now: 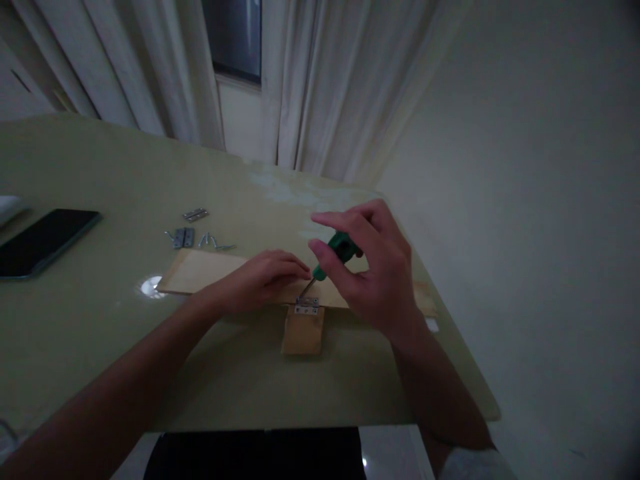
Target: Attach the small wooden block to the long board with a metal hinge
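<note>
A long pale wooden board [203,267] lies on the table, a short wooden piece [303,333] meeting its near edge. A small metal hinge [307,307] bridges the two. My left hand [265,277] presses on the board with its fingers together, fingertips beside the screwdriver's shaft; whether they touch it I cannot tell. My right hand [377,267] is curled round the green handle of a screwdriver [342,248], thumb and forefinger tips apart, the handle's end against the other fingers. The screwdriver leans right, its tip at the hinge's left side, where a screw seems to be.
Beyond the board lie another open hinge [184,237], a hinge [195,214] farther back and several loose screws [215,242]. A dark phone [47,241] rests on the green table [100,347] at left. A wall [540,220] borders the table's right side; curtains [340,87] hang behind.
</note>
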The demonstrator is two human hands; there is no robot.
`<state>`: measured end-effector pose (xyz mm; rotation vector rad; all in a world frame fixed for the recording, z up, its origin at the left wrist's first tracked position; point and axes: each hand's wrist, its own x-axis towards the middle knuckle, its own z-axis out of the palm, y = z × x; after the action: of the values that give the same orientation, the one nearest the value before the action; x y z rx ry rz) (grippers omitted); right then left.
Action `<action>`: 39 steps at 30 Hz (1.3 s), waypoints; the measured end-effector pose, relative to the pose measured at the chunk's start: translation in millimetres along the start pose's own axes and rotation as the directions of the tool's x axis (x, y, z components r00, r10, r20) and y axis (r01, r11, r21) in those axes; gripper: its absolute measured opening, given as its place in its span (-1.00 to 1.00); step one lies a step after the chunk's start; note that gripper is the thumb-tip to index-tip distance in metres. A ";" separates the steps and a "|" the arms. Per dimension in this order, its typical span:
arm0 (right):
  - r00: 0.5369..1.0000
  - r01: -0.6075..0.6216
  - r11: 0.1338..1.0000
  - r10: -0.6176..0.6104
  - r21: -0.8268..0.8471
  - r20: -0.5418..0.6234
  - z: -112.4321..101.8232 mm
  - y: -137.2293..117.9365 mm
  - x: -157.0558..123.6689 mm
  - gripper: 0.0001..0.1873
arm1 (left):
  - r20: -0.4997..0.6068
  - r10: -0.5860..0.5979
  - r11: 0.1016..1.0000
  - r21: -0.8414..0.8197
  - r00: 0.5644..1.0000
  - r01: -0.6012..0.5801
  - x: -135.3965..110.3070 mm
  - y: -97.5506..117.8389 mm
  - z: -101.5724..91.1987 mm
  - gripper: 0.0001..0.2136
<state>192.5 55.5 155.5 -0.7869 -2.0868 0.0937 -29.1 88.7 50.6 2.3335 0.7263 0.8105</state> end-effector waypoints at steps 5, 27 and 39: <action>0.997 -0.037 0.991 0.028 0.128 0.071 0.8 -2.6 -0.8 -0.44 | 0.043 -0.083 0.943 -0.320 0.996 0.093 -1.7 17.0 0.1 -0.74; 0.974 -0.217 0.944 0.193 0.247 0.118 9.0 0.9 -1.0 -0.31 | -0.020 -0.266 0.667 -0.726 0.964 0.169 8.5 17.8 18.1 -0.82; 0.963 -0.259 0.938 0.231 0.229 0.141 9.7 -2.3 -2.0 -0.29 | -0.020 -0.274 0.693 -0.697 0.962 0.182 9.5 23.5 17.8 -0.81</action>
<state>184.8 54.6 148.9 -0.9016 -2.0209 0.5349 -3.5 72.6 57.7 1.4896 0.6061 0.9193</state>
